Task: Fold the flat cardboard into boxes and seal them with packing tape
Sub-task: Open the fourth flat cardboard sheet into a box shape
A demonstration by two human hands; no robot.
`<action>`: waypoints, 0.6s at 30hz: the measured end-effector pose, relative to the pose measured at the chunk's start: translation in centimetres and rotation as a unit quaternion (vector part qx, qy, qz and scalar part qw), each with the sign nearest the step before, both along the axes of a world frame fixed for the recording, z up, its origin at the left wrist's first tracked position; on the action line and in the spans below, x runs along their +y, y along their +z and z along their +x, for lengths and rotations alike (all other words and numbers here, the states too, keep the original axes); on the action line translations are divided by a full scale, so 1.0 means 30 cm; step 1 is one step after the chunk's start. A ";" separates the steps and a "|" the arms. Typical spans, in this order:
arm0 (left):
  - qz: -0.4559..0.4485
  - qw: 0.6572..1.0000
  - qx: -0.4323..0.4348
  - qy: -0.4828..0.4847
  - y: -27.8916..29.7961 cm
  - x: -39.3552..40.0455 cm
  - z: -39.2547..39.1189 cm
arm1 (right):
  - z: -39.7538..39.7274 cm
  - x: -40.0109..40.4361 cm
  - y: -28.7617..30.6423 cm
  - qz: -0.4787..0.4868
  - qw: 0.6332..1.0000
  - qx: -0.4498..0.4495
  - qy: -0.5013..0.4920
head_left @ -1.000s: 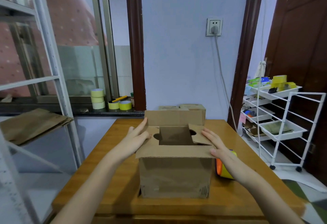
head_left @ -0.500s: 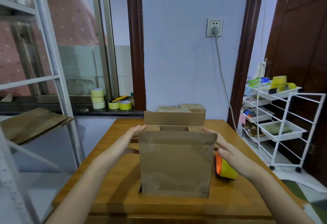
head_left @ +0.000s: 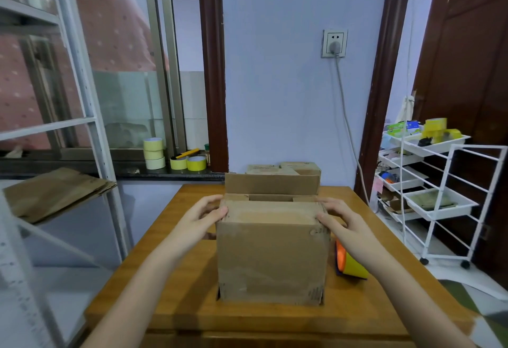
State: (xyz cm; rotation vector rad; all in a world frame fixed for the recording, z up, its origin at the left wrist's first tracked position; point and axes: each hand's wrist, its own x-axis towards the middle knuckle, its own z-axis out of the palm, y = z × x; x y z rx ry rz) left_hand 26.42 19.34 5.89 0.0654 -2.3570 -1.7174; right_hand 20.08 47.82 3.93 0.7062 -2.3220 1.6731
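Observation:
A brown cardboard box [head_left: 270,257] stands upright in the middle of the wooden table [head_left: 189,301]. Its near top flap lies folded down flat over the opening. The far flap [head_left: 272,184] stands upright behind it. My left hand [head_left: 204,217] presses the flap's left corner, thumb on top and fingers on the box's left side. My right hand [head_left: 339,218] holds the right corner in the same way. An orange and yellow tape roll [head_left: 349,263] lies on the table to the right of the box, partly hidden by my right forearm.
More cardboard boxes [head_left: 283,169] sit at the table's far edge. Yellow tape rolls [head_left: 154,152] stand on the windowsill. Flat cardboard [head_left: 55,193] rests on a metal shelf at the left. A white wire cart [head_left: 437,193] with trays stands at the right.
The near flap, lying outward a second ago and upright half a second ago, is now folded down over the opening. Both hands moved from the inner flaps to the front top corners.

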 end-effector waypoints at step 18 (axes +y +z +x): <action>-0.009 1.000 -0.022 0.001 0.034 0.012 -0.050 | -0.032 -0.024 0.050 -0.007 0.999 -0.033 0.006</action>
